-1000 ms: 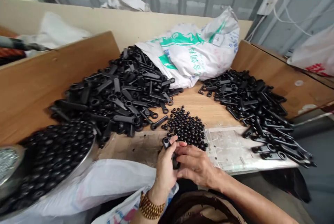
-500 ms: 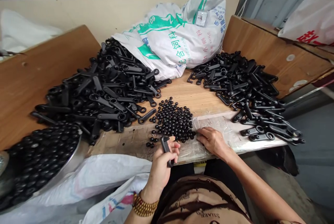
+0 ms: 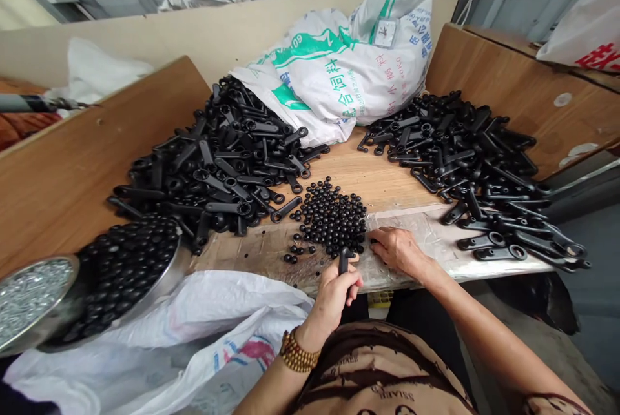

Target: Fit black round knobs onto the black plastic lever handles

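Note:
My left hand (image 3: 336, 289), with a beaded bracelet at the wrist, is closed around a black crank-shaped part (image 3: 344, 261) whose upper end sticks up above the fingers. Just right of the heap of small black balls (image 3: 334, 215), my right hand (image 3: 397, 250) rests low over the taped table edge. Its thumb and fingertips are pinched on a small black ball (image 3: 373, 241), only partly visible. A few loose balls (image 3: 293, 255) lie left of my left hand.
Black crank parts are piled at left (image 3: 227, 170) and right (image 3: 455, 137). A printed white sack (image 3: 320, 73) lies behind. At the lower left are a bowl of larger black balls (image 3: 130, 266) and a bowl of metal pieces (image 3: 36, 292). Wooden boards (image 3: 97, 131) flank the table.
The view has shifted left, bringing the bowl of metal pieces further into sight. My left hand has turned the crank part more upright. My right hand stays beside the ball heap.

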The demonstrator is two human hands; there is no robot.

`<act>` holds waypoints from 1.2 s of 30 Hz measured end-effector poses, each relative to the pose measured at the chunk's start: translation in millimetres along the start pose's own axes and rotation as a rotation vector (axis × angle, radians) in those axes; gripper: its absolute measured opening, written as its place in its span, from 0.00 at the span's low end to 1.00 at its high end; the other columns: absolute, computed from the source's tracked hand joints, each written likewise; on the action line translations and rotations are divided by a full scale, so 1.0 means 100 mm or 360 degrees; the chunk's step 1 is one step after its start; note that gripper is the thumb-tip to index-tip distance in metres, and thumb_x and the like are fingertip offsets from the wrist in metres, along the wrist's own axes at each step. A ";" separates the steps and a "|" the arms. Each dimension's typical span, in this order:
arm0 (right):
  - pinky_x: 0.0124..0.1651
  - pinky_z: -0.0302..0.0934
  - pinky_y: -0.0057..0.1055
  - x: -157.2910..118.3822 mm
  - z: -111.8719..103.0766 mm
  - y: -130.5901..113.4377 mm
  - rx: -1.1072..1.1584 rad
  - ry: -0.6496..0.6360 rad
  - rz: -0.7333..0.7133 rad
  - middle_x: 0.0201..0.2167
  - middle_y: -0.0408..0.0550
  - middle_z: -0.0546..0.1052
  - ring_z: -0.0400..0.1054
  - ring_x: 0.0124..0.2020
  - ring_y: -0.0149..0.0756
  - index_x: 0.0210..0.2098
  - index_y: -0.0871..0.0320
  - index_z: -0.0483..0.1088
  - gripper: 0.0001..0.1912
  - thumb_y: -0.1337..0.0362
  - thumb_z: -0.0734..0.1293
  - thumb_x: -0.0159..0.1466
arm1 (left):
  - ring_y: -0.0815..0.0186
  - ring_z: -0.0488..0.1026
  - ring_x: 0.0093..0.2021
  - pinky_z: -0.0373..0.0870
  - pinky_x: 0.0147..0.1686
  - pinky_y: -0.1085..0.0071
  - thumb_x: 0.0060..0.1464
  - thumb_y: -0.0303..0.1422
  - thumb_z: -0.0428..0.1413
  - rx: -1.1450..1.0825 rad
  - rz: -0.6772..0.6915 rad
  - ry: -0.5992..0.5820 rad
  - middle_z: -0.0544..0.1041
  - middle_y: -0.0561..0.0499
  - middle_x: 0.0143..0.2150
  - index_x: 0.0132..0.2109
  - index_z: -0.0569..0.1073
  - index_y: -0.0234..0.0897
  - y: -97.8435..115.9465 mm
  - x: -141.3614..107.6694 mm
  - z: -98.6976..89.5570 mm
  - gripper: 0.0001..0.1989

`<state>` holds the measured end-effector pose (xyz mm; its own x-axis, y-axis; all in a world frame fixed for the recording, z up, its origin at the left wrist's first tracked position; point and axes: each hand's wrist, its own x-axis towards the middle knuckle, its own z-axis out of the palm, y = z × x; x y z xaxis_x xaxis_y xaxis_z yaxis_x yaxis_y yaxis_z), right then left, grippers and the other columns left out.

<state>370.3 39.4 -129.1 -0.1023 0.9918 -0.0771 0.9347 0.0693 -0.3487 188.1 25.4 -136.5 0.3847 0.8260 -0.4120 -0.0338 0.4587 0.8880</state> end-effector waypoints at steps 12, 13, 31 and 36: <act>0.23 0.61 0.23 -0.50 0.19 -0.09 0.2991 0.0340 0.0477 0.21 0.46 0.76 0.67 0.20 0.28 0.32 0.61 0.76 0.12 0.61 0.73 0.50 | 0.68 0.72 0.35 0.67 0.35 0.74 0.54 0.30 0.47 0.0951 0.0653 0.0037 0.75 0.51 0.35 0.44 0.69 0.37 0.05 0.12 0.32 0.11; 0.22 0.61 0.23 -0.51 0.21 -0.10 0.3045 0.0354 0.0483 0.21 0.46 0.76 0.67 0.20 0.28 0.32 0.61 0.75 0.12 0.61 0.73 0.50 | 0.67 0.72 0.38 0.67 0.38 0.73 0.55 0.30 0.47 0.0997 0.0703 0.0037 0.75 0.50 0.38 0.45 0.69 0.37 0.05 0.13 0.35 0.11; 0.15 0.57 0.21 -0.56 0.34 -0.18 0.3155 0.0533 0.0537 0.18 0.43 0.71 0.63 0.16 0.26 0.31 0.63 0.74 0.09 0.62 0.71 0.54 | 0.62 0.76 0.37 0.73 0.36 0.69 0.55 0.23 0.44 0.1957 0.1282 0.0398 0.77 0.41 0.42 0.54 0.61 0.30 -0.15 0.19 0.36 0.19; 0.12 0.52 0.19 -0.58 0.27 -0.29 0.3143 0.0594 0.0721 0.15 0.41 0.69 0.59 0.13 0.24 0.28 0.63 0.73 0.11 0.61 0.72 0.50 | 0.62 0.76 0.36 0.73 0.34 0.71 0.54 0.23 0.45 0.2106 0.1524 0.0499 0.77 0.40 0.40 0.55 0.59 0.28 -0.17 0.18 0.37 0.20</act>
<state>340.2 -23.2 -140.2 0.2786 0.8885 -0.3645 -0.7085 -0.0661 -0.7026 229.7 20.0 -151.4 0.4938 0.7307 0.4715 0.6846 -0.6610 0.3072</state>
